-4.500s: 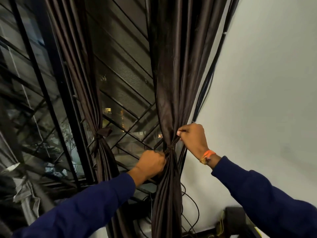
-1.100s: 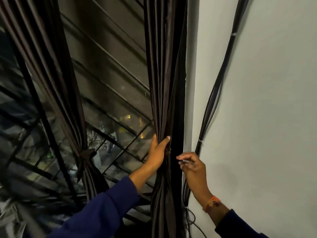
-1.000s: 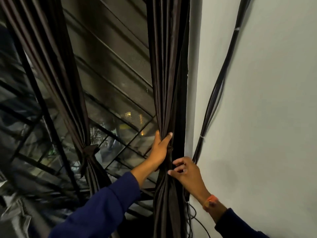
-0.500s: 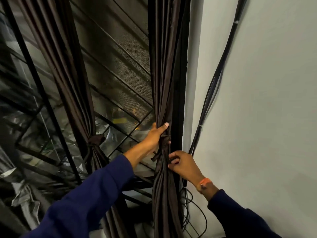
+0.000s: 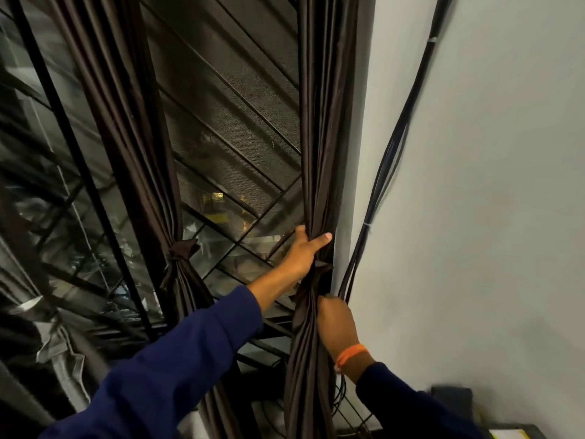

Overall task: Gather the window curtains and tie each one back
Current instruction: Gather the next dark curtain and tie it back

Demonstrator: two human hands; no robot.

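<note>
- Window (image 5: 228, 128): one, with dark diagonal bars, beside a grey wall (image 5: 490, 217).
- Curtains: two, dark brown. The left curtain (image 5: 126, 122) is bound by its tie (image 5: 182, 250); the right curtain (image 5: 323, 122) hangs gathered at the window's right edge.
- Cables (image 5: 389, 160): one black bundle on the wall.
- Left hand (image 5: 304, 251): fingers wrapped around the right curtain above its knot (image 5: 318, 274).
- Right hand (image 5: 337, 324): grips the same curtain just below the knot.

Dark brown curtain (image 5: 326, 122); wristband (image 5: 351, 356) — orange; navy sleeve (image 5: 164, 375).
</note>
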